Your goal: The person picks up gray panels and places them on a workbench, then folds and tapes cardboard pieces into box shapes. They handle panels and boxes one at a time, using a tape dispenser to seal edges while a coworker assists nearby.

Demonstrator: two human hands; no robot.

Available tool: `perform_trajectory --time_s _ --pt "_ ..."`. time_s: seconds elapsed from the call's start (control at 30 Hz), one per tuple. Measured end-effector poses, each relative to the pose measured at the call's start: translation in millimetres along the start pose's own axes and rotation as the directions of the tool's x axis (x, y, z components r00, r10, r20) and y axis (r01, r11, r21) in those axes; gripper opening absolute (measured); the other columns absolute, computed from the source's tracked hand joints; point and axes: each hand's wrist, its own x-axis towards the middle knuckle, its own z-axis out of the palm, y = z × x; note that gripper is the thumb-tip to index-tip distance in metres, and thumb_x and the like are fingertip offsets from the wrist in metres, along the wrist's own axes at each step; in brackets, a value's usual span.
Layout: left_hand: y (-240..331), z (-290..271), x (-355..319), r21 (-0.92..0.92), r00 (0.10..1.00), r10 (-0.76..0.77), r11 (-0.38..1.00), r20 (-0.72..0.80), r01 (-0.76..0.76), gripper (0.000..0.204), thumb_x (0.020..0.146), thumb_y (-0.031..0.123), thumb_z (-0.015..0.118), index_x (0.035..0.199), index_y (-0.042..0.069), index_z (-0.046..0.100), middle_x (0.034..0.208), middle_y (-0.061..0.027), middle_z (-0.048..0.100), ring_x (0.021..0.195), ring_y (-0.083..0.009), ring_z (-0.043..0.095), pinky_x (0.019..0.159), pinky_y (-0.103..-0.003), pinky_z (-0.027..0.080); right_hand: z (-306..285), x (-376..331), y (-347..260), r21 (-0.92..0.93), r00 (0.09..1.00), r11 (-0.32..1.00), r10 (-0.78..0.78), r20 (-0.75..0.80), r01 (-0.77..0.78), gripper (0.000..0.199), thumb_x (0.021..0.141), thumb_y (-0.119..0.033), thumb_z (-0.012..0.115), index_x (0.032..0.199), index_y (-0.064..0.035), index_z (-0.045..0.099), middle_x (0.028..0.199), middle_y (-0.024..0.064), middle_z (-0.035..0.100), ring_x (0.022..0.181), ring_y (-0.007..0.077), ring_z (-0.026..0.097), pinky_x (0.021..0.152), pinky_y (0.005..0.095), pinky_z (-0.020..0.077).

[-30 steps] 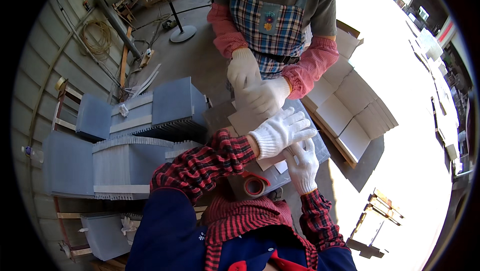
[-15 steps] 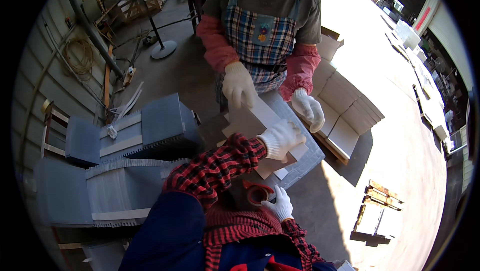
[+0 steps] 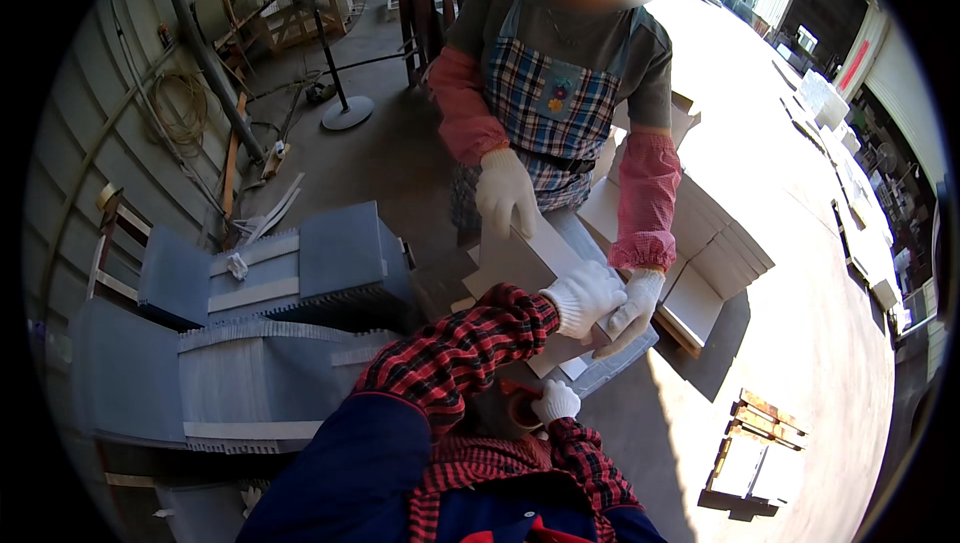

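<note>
My left hand (image 3: pixel 585 299), in a white knit glove, reaches across an open cardboard box (image 3: pixel 545 248), its fingers bent over the box's edge. A co-worker's gloved hand (image 3: pixel 634 308) meets the same edge right beside my fingertips. The co-worker's other hand (image 3: pixel 506 193) rests at the box's far left corner. Close to my body, my right hand (image 3: pixel 557 403), also gloved, is closed at the side of a red tape dispenser (image 3: pixel 520 407). My left sleeve hides part of the box.
A grey, wrapped-looking surface (image 3: pixel 622 361) lies under the box. Grey stacked panels (image 3: pixel 330 253) stand at the left. Folded cardboard (image 3: pixel 700 233) is behind the co-worker's side. A pallet (image 3: pixel 755 448) lies on the sunlit floor at the right.
The co-worker's hand on the right has come down onto the box edge beside my left hand. My right hand's fingers have closed by the tape dispenser. The whole view has shifted slightly.
</note>
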Motion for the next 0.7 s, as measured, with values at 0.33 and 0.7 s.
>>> perform_trajectory --time_s 0.33,0.7 --pt "-3 35 -1 0.113 0.987 -0.159 0.982 0.037 0.154 0.042 0.076 0.031 0.073 0.111 0.012 0.061 0.113 -0.0066 0.066 0.113 -0.0244 0.059 0.104 -0.040 0.039 -66 -70 82 0.630 0.959 0.733 0.112 0.260 -0.256 0.049 0.073 -0.013 0.072 0.122 -0.0099 0.073 0.092 0.0102 0.076 0.083 0.0198 0.071 0.079 0.0332 0.0554" --pt "47 50 -52 -0.034 0.933 -0.245 0.969 -0.265 0.245 0.069 0.085 0.022 0.070 0.147 0.008 0.043 0.150 -0.0113 0.043 0.145 -0.0300 0.034 0.122 -0.052 0.014 -239 -167 59 0.999 0.952 -0.008 0.301 -0.046 0.051 0.050 0.081 -0.013 0.058 0.129 0.0016 0.057 0.101 0.0082 0.064 0.089 0.0182 0.063 0.081 0.0313 0.0525"
